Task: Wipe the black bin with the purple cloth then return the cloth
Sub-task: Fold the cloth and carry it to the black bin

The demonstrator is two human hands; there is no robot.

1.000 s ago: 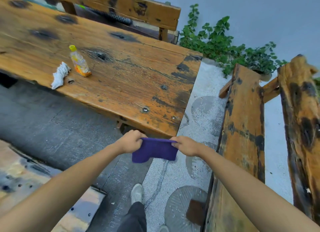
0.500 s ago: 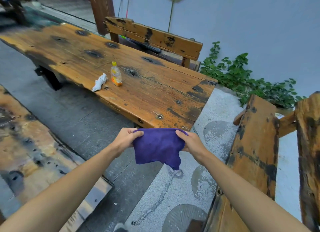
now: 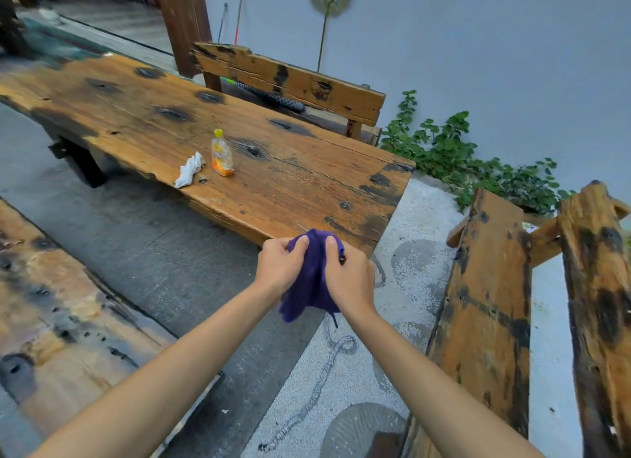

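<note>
Hands are pressed close together now: the left hand [image 3: 278, 270] and right hand [image 3: 350, 280] have bunched up the purple cloth [image 3: 309, 287], which was held spread flat half a second ago. Fingers of both are curled tight round it. It is likely being folded to be put back; no black bin is seen. Just past it stands a wooden table [image 3: 290, 184], with a small bottle [image 3: 222, 153] and a crumpled white tissue [image 3: 189, 174] on it. Farther off, a bench [image 3: 290, 82], green plants [image 3: 478, 164] and a pale wall are seen.
</note>
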